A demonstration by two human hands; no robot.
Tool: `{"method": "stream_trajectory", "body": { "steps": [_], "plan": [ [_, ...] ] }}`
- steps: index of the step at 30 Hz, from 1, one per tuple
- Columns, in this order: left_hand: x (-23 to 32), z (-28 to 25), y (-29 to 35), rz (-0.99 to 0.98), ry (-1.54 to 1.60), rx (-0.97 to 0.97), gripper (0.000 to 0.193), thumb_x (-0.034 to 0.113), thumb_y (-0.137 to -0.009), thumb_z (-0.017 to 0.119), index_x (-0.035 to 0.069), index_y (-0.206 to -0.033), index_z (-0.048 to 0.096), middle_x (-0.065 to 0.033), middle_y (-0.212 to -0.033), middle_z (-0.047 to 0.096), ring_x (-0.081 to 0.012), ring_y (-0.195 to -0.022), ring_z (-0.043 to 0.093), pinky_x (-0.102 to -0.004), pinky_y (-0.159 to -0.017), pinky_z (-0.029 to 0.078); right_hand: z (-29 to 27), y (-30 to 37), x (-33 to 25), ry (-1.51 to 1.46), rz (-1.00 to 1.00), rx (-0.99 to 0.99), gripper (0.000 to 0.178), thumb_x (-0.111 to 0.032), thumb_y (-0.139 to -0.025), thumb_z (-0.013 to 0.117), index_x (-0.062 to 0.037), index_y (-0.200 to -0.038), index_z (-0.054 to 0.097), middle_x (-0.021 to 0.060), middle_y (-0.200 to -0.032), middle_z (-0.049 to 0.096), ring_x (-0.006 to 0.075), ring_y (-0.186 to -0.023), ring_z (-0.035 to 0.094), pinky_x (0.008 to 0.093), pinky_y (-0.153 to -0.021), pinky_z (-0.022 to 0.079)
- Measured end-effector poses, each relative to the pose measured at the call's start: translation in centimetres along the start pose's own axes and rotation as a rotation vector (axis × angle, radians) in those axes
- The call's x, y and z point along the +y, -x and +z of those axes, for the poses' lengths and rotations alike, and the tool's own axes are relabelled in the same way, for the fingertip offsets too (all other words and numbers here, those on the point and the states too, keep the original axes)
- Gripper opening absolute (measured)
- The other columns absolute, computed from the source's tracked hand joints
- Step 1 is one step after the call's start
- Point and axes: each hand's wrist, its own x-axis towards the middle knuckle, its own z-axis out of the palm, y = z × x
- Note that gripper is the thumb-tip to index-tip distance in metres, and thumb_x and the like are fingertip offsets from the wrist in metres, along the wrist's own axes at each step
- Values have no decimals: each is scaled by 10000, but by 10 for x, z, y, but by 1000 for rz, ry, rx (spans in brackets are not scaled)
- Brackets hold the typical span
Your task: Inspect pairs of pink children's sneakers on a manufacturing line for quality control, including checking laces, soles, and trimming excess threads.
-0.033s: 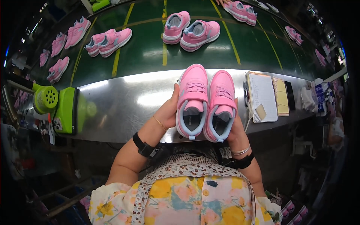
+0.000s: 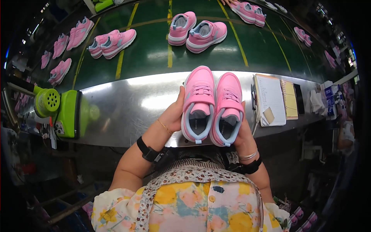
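Observation:
A pair of pink sneakers with pale blue linings hangs side by side over the metal table edge, toes pointing away from me. My left hand (image 2: 177,112) grips the left sneaker (image 2: 200,91) along its outer side. Around the outer side of the right sneaker (image 2: 228,92) my right hand (image 2: 242,133) is closed, its fingers mostly hidden behind the shoe. Each shoe has a strap across the laces and a dark insole. The two shoes touch along their inner sides.
Beyond the metal table (image 2: 127,104), a green conveyor belt (image 2: 150,46) carries several pink sneaker pairs, one pair (image 2: 197,33) straight ahead. A bright green machine (image 2: 69,114) stands at left. An open notebook (image 2: 272,100) lies at right. Another person's hand (image 2: 229,2) shows at the far edge.

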Motion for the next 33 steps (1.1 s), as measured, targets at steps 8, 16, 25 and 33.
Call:
{"method": "stream_trajectory", "body": {
  "steps": [8,16,25,33],
  "plan": [
    [-1,-4,10,73,-136,-36,884,725,-772,302,0,-1267,404,-174,-1155,555,-254,-1053,568,-383,-886,487,7,8,7,176,-65,-94,903,-737,-788,310,17,-1278,384,174,-1165,543,257,-1045,565,376,-902,464],
    [-4,-10,24,113,-344,-98,1041,817,-638,367,-24,-1250,419,-176,-1155,560,-270,-1062,570,-380,-905,480,-11,11,20,255,-112,-178,962,-770,-708,407,17,-1260,391,179,-1166,541,277,-1024,575,393,-854,505],
    [-6,-36,27,144,-433,-201,999,768,-739,237,-27,-1337,328,-138,-1316,439,-209,-1225,406,-330,-1030,328,0,16,23,386,-163,-193,976,-790,-708,371,47,-1202,456,157,-1127,563,227,-1008,579,339,-849,493],
    [2,-35,35,151,-434,-192,968,757,-751,236,-23,-1308,367,-144,-1275,482,-207,-1172,467,-342,-997,379,2,13,27,445,-181,-247,1003,-802,-693,369,56,-1207,450,152,-1145,559,222,-1016,577,340,-865,483]
  ]
}}
